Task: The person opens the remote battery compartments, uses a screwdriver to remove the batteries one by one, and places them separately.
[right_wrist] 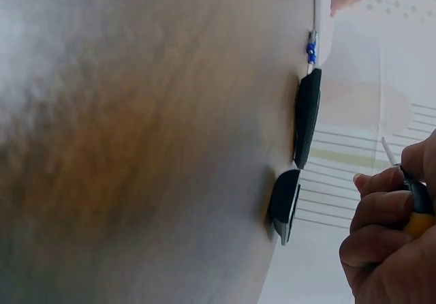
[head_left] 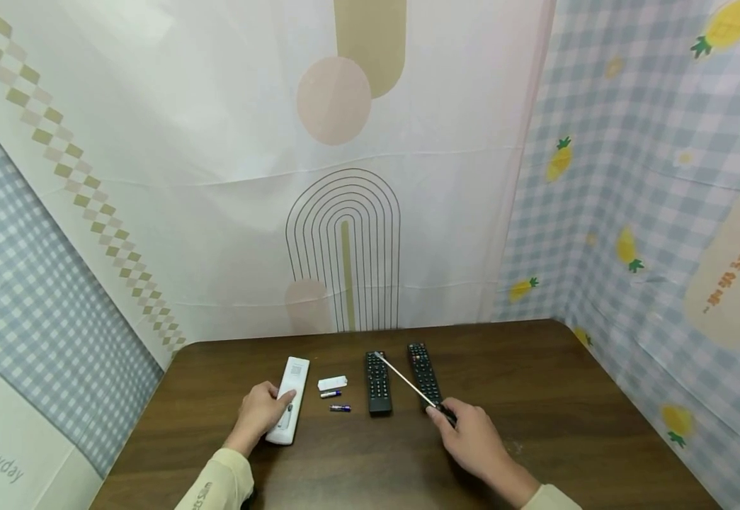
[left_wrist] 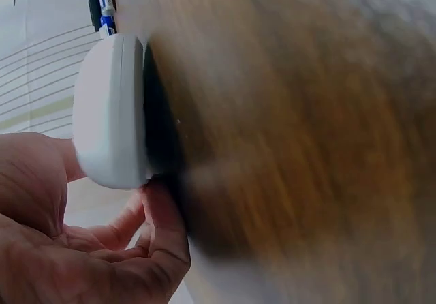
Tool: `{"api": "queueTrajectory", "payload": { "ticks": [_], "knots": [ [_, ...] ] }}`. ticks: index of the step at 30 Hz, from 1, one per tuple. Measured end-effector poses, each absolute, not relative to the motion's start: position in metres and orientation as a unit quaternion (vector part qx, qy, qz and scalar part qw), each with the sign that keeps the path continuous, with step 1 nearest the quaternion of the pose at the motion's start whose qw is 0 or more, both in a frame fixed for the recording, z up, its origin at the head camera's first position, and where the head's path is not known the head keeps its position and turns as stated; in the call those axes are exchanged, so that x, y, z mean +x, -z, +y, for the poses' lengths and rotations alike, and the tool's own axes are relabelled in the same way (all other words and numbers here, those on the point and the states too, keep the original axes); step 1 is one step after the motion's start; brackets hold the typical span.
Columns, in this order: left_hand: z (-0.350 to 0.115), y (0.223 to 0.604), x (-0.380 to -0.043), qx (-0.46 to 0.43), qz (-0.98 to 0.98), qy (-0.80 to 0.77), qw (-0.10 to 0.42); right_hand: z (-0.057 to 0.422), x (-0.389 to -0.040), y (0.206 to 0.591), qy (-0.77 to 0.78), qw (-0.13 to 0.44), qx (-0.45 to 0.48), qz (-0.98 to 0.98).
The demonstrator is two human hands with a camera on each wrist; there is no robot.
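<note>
In the head view my left hand (head_left: 258, 412) grips a white remote control (head_left: 296, 381) by its lower half, thumb across its top face. A dark recess shows beside the thumb. The left wrist view shows the remote's rounded white end (left_wrist: 109, 113), with fingers under its edge. My right hand (head_left: 474, 439) holds a screwdriver (head_left: 401, 375) by its dark and yellow handle (right_wrist: 420, 205). Its thin shaft points away to the left and overlaps a black remote (head_left: 379, 404) in the head view. Beside the white remote lie a small white cover (head_left: 333, 383) and two blue-and-silver batteries (head_left: 340, 408).
A second black remote (head_left: 422, 365) lies to the right of the first, just beyond my right hand. Everything rests on a brown wooden table (head_left: 567, 397). A patterned cloth (head_left: 236, 234) hangs behind the table's back edge, and checked cloth borders both sides.
</note>
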State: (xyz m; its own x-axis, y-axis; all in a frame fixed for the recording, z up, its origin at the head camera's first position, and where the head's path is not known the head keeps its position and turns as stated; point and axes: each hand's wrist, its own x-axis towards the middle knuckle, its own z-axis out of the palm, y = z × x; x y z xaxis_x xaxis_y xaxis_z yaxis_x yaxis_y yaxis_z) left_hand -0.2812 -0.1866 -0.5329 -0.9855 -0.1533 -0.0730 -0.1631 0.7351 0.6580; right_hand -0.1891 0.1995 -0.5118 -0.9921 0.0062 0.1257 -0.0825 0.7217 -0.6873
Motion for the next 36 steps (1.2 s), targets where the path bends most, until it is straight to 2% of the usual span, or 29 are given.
{"api": "queueTrajectory", "payload": {
  "ticks": [5, 12, 21, 36],
  "knots": [
    [-0.189, 0.537, -0.282, -0.08, 0.942, -0.325, -0.005, 0.203, -0.191, 0.51, -0.378, 0.049, 0.013, -0.924],
    [-0.206, 0.577, -0.303, -0.059, 0.945, -0.32, -0.024, 0.205, -0.192, 0.511, -0.379, 0.052, 0.008, -0.924],
    [-0.191, 0.521, -0.267, -0.069, 0.93, -0.36, 0.012, 0.213, -0.192, 0.511, -0.396, 0.045, 0.004, -0.917],
    [-0.205, 0.509, -0.234, -0.041, 0.939, -0.34, 0.024, 0.272, -0.183, 0.511, -0.355, 0.014, -0.054, -0.933]
  ]
}}
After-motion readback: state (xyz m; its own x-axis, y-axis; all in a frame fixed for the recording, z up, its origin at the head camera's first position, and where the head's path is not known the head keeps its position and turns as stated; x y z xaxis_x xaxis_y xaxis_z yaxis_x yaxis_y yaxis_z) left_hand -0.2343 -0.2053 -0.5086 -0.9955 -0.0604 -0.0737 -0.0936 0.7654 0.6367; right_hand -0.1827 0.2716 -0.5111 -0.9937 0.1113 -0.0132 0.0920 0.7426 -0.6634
